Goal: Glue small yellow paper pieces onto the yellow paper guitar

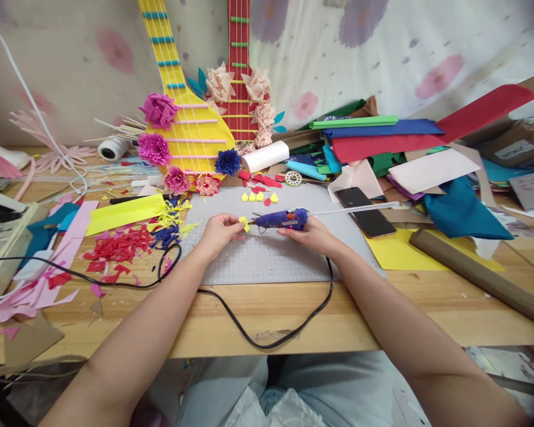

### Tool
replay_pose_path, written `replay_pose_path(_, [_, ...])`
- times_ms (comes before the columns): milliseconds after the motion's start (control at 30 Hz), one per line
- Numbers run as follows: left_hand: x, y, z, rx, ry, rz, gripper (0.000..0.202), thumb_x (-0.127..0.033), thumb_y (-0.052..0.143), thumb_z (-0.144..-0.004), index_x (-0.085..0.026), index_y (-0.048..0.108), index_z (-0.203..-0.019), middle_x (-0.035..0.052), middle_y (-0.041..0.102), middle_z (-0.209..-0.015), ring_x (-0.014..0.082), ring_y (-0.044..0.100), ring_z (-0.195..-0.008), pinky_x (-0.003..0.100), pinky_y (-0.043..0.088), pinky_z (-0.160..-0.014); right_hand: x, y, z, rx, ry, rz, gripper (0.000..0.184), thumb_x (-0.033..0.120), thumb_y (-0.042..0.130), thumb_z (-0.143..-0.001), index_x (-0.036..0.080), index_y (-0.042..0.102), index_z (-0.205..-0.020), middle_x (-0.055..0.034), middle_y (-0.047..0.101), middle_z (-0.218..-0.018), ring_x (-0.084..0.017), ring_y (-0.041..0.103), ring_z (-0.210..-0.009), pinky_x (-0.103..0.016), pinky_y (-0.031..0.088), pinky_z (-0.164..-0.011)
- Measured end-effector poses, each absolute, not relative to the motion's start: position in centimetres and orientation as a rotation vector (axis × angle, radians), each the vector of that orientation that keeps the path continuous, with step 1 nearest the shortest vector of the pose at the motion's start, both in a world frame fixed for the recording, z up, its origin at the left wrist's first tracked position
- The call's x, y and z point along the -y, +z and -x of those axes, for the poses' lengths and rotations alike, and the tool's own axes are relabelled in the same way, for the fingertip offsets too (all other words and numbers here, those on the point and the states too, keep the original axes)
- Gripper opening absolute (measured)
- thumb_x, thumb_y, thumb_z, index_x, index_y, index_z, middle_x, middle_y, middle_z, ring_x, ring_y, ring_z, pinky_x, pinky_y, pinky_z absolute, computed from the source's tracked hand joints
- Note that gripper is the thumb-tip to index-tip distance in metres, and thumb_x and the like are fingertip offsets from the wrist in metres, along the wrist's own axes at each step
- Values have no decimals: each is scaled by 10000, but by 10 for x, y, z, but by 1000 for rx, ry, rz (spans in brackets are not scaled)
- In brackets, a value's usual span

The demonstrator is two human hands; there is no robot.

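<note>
In my right hand (314,236) is a blue hot glue gun (282,219), its nozzle pointing left and a long clear glue stick (356,207) sticking out of its back. My left hand (222,232) pinches a small yellow paper petal (244,223) close to the nozzle tip; whether they touch I cannot tell. Both hands are over a grey cutting mat (231,267). Behind them lies a row of several small yellow paper pieces (259,197), with a small red piece (267,202) beside it. The gun's black cord (267,346) loops over the table's front edge.
A yellow paper guitar (196,127) and a red one (240,107), decorated with paper flowers, lean at the back. Shredded paper (120,243) lies left. A phone (365,212), a brown roll (476,273) and a pile of coloured paper (382,139) are right.
</note>
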State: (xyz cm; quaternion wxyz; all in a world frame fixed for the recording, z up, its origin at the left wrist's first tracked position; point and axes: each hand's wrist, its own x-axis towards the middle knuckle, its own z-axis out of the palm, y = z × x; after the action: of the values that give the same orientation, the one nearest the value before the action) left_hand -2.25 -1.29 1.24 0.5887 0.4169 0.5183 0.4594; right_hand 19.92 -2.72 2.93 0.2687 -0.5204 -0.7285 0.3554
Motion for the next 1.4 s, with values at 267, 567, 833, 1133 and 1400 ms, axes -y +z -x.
replay_pose_path(267, [14, 12, 22, -1208, 1032, -1026, 212, -198, 760, -520, -119, 578, -595, 7, 598, -586, 110, 576, -554, 276, 518, -568, 28, 32, -197, 1968, 960, 1388, 454, 536, 573, -727, 183, 666, -997, -22, 628, -721, -148, 536, -651, -248, 397, -572])
replay_pose_path(567, [15, 10, 23, -1198, 997, -1090, 196, -208, 747, -535, -119, 585, -599, 12, 607, -597, 107, 572, -560, 277, 514, -586, 28, 32, -198, 1925, 951, 1404, 456, 547, 582, -713, 173, 667, -961, 5, 545, -601, -121, 479, -582, -239, 377, -551])
replay_pose_path(833, [13, 5, 23, -1195, 975, -1139, 203, -227, 750, -536, -125, 588, -605, 4, 605, -600, 99, 570, -548, 247, 503, -561, 28, 32, -198, 1924, 968, 1372, 459, 543, 580, -718, 159, 664, -956, 18, 506, -545, -114, 456, -544, -239, 369, -537])
replay_pose_path(1133, [14, 6, 23, -1192, 988, -1125, 218, -221, 768, -513, -124, 596, -604, 8, 613, -596, 94, 574, -544, 226, 509, -544, 28, 33, -199, 1947, 960, 1391, 448, 545, 577, -716, 173, 672, -947, 14, 518, -550, -123, 476, -561, -241, 377, -545])
replay_pose_path(1400, [13, 8, 26, -1177, 1024, -1070, 245, -246, 773, -511, -121, 595, -623, 6, 615, -614, 98, 580, -558, 246, 517, -564, 28, 34, -203, 1956, 1018, 1436, 446, 562, 582, -705, 173, 656, -908, 31, 481, -528, -102, 433, -508, -234, 357, -502])
